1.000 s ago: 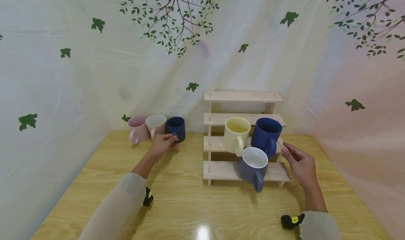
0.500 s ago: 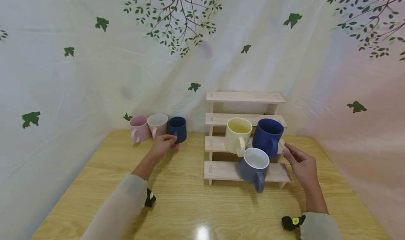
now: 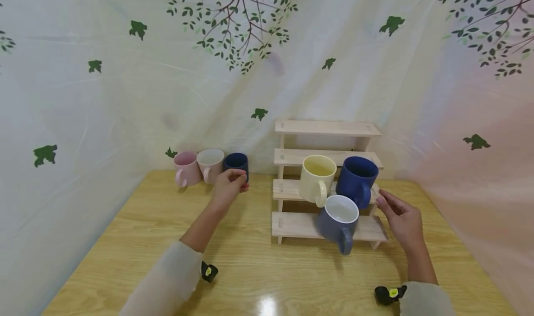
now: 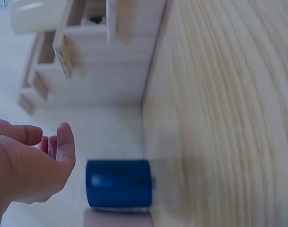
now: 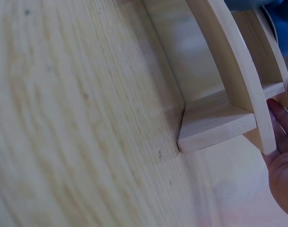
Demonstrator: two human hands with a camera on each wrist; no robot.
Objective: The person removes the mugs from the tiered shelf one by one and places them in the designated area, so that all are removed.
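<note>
My left hand (image 3: pixel 228 186) is in front of the small dark blue mug (image 3: pixel 237 161), partly covering it in the head view. In the left wrist view this hand (image 4: pixel 38 163) stands apart from the mug (image 4: pixel 119 183), its fingers loosely bent around nothing. A pink mug (image 3: pixel 186 171) and a pale pink mug with a white inside (image 3: pixel 210 161) stand beside the blue one. My right hand (image 3: pixel 404 223) pinches the right end of a step on the wooden tiered shelf (image 3: pixel 296 223). A yellow mug (image 3: pixel 314 181), a blue mug (image 3: pixel 352 177) and a grey-blue mug (image 3: pixel 333 223) sit on its lower steps.
The shelf's top two steps rise behind the mugs, near a pale curtain (image 3: pixel 200 98) printed with leaves. Handles of the shelf mugs jut toward the front. The wooden table (image 3: pixel 250 265) runs under everything, with a bright reflection near its front.
My left hand has let go of the small dark blue mug and moved slightly up and right. The right hand keeps its place at the shelf. The head view shifts slightly.
</note>
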